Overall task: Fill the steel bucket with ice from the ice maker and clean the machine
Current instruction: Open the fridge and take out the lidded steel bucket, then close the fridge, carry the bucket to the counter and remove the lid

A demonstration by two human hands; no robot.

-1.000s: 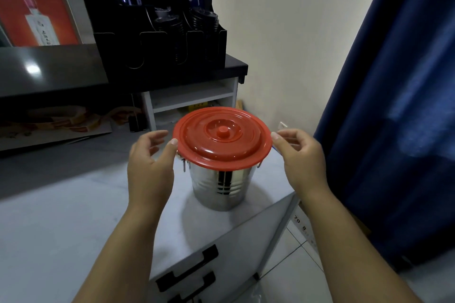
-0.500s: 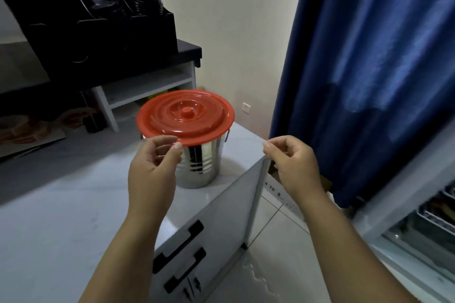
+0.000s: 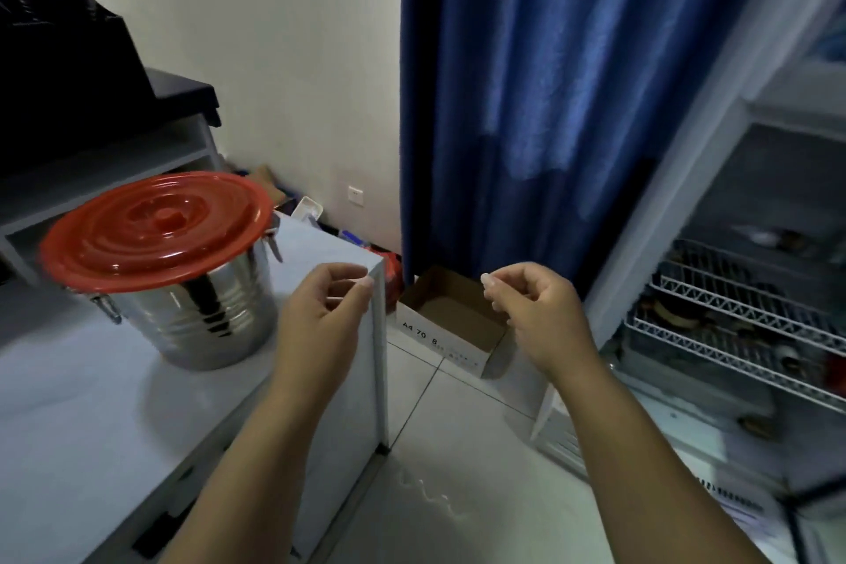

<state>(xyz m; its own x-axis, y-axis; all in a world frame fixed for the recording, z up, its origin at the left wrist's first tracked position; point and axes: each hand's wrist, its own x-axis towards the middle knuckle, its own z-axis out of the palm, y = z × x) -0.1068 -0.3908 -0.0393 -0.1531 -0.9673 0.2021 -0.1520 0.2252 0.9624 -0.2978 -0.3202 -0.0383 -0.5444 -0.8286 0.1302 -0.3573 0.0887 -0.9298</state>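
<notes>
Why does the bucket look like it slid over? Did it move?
No. The steel bucket with its red lid sits on the same spot of the white counter, near the corner. The camera turned right; the bucket stayed put.

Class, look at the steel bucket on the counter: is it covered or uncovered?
Covered. The red lid sits over the steel bucket, hiding its mouth; contents cannot be told.

A blue curtain point(image 3: 549, 82) hangs beside the pale wall point(image 3: 284, 60). At its foot an open cardboard box point(image 3: 451, 321) sits on the tiled floor point(image 3: 458, 449), just beyond the white surface's point(image 3: 68, 403) far right corner. White wire shelves point(image 3: 741, 325) fill an open cabinet at right.
</notes>
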